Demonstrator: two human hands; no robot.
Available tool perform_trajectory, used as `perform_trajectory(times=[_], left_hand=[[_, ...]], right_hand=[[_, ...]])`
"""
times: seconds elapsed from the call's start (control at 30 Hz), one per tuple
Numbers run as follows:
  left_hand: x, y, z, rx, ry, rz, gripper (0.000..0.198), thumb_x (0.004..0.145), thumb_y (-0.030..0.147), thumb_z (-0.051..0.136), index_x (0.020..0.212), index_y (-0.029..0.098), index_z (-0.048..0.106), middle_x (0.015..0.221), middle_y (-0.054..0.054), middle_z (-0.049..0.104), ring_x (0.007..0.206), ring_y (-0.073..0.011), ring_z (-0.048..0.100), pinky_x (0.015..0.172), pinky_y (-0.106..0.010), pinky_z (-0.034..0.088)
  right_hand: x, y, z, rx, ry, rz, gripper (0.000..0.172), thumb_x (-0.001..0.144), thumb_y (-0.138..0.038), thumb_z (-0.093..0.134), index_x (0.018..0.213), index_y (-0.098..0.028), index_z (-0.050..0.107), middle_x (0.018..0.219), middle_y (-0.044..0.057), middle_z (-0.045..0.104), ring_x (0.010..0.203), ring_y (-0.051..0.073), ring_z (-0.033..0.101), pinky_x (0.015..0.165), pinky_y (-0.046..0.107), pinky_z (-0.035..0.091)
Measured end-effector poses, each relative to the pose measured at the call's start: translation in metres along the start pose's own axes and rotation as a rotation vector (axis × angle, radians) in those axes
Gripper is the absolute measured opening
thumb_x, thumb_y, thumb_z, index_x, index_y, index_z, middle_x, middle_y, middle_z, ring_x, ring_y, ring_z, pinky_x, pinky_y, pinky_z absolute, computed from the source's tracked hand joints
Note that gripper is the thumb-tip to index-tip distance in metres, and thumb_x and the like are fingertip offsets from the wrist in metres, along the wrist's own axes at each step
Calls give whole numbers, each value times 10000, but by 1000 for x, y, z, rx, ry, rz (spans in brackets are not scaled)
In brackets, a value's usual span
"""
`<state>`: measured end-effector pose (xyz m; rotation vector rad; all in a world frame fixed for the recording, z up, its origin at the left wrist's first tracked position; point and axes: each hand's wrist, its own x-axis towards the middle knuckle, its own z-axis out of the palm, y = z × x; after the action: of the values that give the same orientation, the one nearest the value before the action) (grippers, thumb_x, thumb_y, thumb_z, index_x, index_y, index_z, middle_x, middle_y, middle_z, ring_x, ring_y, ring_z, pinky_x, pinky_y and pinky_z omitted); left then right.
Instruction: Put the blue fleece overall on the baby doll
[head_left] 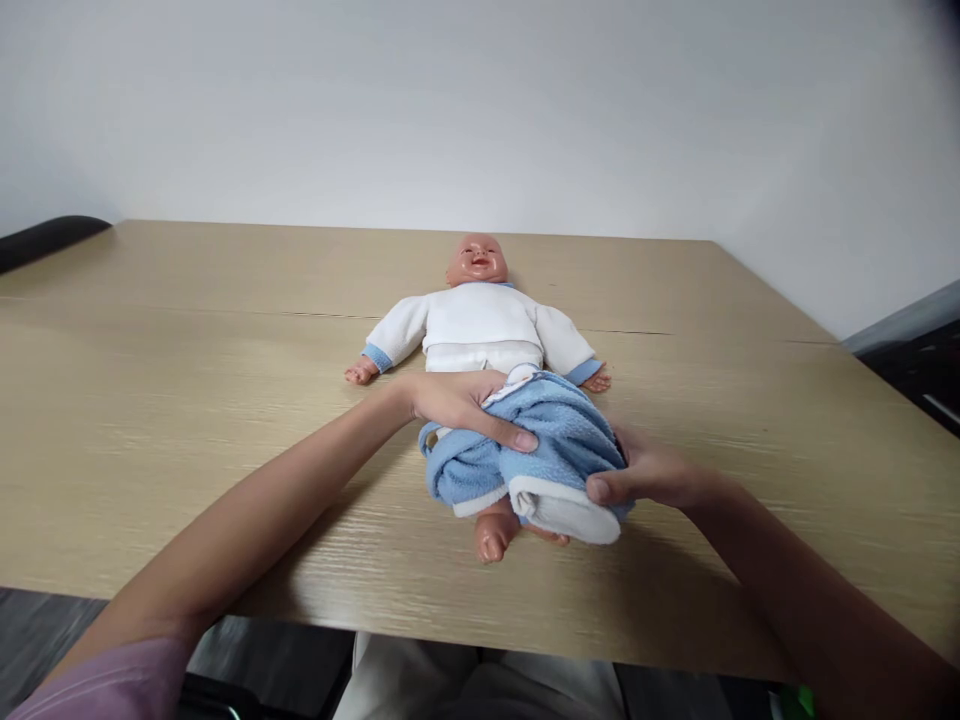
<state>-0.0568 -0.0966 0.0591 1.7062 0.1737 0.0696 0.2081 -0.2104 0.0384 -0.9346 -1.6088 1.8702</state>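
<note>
A baby doll (484,312) lies on its back, head away from me, in a white top with blue cuffs. Blue terry pants (559,425) with white leg hems are bunched over its lower legs. One bare foot sticks out below the left hem; the other foot is mostly hidden behind the right one. My left hand (469,400) grips the pants near the waistband, thumb across the front and fingers hidden inside or behind the cloth. At the right side, my right hand (649,470) holds the pant leg near its hem, thumb in front and fingers behind.
The doll rests on a light wooden table (225,400) against a pale wall (480,110). A black chair part (56,240) shows at the far left, and a dark object (919,350) stands beyond the right edge. My lap is below the front edge.
</note>
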Motion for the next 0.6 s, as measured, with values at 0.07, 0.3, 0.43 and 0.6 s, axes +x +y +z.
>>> perform_trajectory(times=[0.07,0.3,0.43,0.6], left_hand=[[0,0,0,-15,13,12,518,887,514,883,1297,208,799,1261,-65,833,1192,-255,772,1130,-382,591],[-2,-4,-6,-36,-83,-73,647,636,487,1045,1169,190,829,1141,-60,852,1058,-273,796,960,-341,645],[-2,-3,-6,-40,-73,-59,702,623,427,1060,1247,207,825,1265,-59,836,1184,-285,777,1052,-340,623],[-2,-3,-6,-95,-52,16,831,672,385,1041,1433,220,752,1418,-68,778,1269,-278,749,1061,-322,622]], right_hand=[[-1,2,-1,-10,-6,14,714,789,-575,971,1332,-172,741,1165,75,775,1040,247,730,787,267,585],[0,5,8,181,182,-101,597,810,-694,915,1139,-208,803,828,42,752,766,223,727,767,332,609],[2,1,12,194,135,-119,460,913,-675,833,846,-224,771,556,-30,526,548,171,552,695,329,570],[2,3,8,145,15,-116,521,841,-638,918,1053,-184,774,706,-5,645,645,160,610,662,264,549]])
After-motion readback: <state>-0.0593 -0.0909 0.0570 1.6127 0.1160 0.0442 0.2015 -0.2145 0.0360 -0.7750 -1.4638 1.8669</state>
